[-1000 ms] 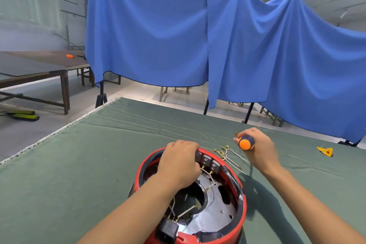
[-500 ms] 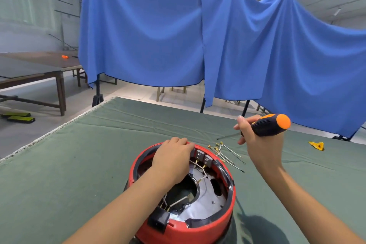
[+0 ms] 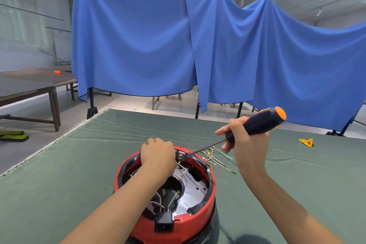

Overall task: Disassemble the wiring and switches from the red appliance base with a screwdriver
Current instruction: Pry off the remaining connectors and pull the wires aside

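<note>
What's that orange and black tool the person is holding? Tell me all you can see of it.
It is a screwdriver with a thick black handle, ribbed for grip, an orange cap at its butt end and a thin dark metal shaft. The right hand grips the handle, butt end raised up and to the right. The shaft slants down to the left, its tip at the small black switch block on the far rim of the red appliance base.

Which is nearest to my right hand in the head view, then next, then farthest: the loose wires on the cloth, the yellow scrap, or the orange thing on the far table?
From the right hand:
1. Loose wires, just below and left of it on the green cloth.
2. Yellow scrap, off to its right on the cloth.
3. Orange thing, on the far table at left.
</note>
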### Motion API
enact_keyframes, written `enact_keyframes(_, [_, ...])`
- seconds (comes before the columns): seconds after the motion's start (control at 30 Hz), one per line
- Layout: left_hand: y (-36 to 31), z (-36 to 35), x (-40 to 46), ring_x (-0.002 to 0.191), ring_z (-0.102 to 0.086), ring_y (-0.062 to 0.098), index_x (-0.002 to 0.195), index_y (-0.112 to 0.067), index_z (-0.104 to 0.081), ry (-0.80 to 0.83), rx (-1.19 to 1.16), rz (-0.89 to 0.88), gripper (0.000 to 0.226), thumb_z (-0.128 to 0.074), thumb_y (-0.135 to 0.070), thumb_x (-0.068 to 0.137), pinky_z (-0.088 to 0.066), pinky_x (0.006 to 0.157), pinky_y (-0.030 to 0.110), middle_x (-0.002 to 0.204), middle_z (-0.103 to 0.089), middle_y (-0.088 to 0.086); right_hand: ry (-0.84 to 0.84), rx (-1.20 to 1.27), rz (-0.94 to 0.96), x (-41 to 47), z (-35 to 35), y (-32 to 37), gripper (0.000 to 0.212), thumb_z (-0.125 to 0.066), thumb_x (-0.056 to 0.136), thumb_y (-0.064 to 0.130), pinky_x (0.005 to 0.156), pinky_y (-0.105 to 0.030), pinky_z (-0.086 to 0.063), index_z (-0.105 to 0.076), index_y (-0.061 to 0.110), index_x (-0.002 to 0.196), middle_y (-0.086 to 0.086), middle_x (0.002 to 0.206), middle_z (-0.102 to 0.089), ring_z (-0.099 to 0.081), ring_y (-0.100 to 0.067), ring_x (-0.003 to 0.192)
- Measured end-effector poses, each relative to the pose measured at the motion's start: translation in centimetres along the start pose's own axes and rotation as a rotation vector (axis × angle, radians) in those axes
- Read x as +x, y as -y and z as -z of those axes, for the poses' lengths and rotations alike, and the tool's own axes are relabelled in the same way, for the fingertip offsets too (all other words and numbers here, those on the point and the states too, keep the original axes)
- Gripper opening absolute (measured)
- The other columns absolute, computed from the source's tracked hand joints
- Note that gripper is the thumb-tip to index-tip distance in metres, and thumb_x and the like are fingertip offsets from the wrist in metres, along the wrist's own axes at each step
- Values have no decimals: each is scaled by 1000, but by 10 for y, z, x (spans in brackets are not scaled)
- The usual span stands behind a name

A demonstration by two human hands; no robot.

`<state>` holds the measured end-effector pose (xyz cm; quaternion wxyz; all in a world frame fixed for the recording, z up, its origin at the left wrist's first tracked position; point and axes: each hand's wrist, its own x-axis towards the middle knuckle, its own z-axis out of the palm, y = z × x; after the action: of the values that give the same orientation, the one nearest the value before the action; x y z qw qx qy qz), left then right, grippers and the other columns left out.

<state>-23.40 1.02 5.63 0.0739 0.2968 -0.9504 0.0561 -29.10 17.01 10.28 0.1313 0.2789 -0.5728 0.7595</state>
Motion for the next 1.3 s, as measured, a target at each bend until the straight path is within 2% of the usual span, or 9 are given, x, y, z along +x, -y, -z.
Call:
enact_keyframes(0.1, [9, 3, 14, 116, -48, 28, 121, -13, -50, -140, -256, 1, 34, -45, -23, 89, -41, 84, 36, 124, -53, 9, 1, 21, -21, -3, -4, -15, 19, -56, 73, 14, 36, -20, -36, -55, -1, 62, -9, 56, -66, -42, -19, 29])
enact_keyframes(0.2, [12, -14, 14, 123, -43, 19, 135, -23, -43, -172, -431, -188, 48, -45, -19, 87, -40, 95, 36, 134, -48, -2, -33, 54, -3, -3, -4, -24, 23, -55, 73, 12, 36, -18, -34, -56, 16, 51, -8, 52, -63, -39, -17, 29])
enact_keyframes(0.33, [13, -28, 16, 122, -43, 18, 131, -30, -50, -164, -432, -297, 51, -48, -16, 82, -30, 103, 32, 131, -51, -5, -110, 119, 11, -4, -3, -31, 28, -53, 74, 11, 35, -18, -30, -55, 18, 47, -14, 50, -58, -35, -18, 30])
enact_keyframes(0.53, [14, -25, 10, 97, -47, 21, 105, -21, -51, -191, -499, -255, 34, -47, -2, 77, -24, 74, 26, 104, -59, -1, -147, 105, 31, -13, -2, -40, 23, -52, 76, 10, 37, -16, -31, -50, 0, 55, -7, 50, -61, -37, -17, 30])
enact_keyframes(0.77, [17, -24, 10, 95, -51, 19, 79, -24, -52, -160, -498, -310, 24, -50, -1, 72, -27, 76, 23, 93, -55, -9, -77, 55, 67, -16, -13, -39, 26, -54, 71, 12, 40, -20, -35, -54, 18, 46, -14, 51, -56, -42, -17, 37])
enact_keyframes(0.9, [17, -27, 9, 118, -47, 19, 94, -22, -71, -162, -479, -300, 32, -51, -4, 77, -29, 95, 26, 121, -57, -5, -17, 34, 90, -11, -21, -37, 18, -56, 65, 21, 48, -24, -37, -51, 21, 47, -13, 47, -51, -44, -19, 41])
enact_keyframes(1.0, [16, -28, 8, 131, -36, 17, 103, -25, -72, -154, -462, -301, 36, -50, -7, 82, -20, 107, 26, 143, -45, -3, -26, 50, 93, -2, -27, -36, 26, -53, 66, 9, 43, -21, -35, -46, 22, 44, -5, 42, -46, -42, -18, 40])
enact_keyframes(1.17, [16, -27, 6, 132, -34, 18, 106, -26, -72, -153, -457, -317, 35, -51, -9, 83, -18, 109, 29, 143, -43, -1, -101, 49, 85, 17, -34, -37, 20, -49, 68, 7, 38, -17, -30, -40, 4, 51, 2, 35, -39, -36, -15, 33])
enact_keyframes(1.3, [16, -28, 6, 132, -33, 18, 106, -26, -72, -158, -455, -322, 35, -52, -9, 84, -18, 109, 29, 143, -43, -1, -159, 36, 35, 34, -38, -39, 24, -50, 68, 11, 38, -17, -27, -37, 9, 49, 6, 33, -35, -35, -18, 34])
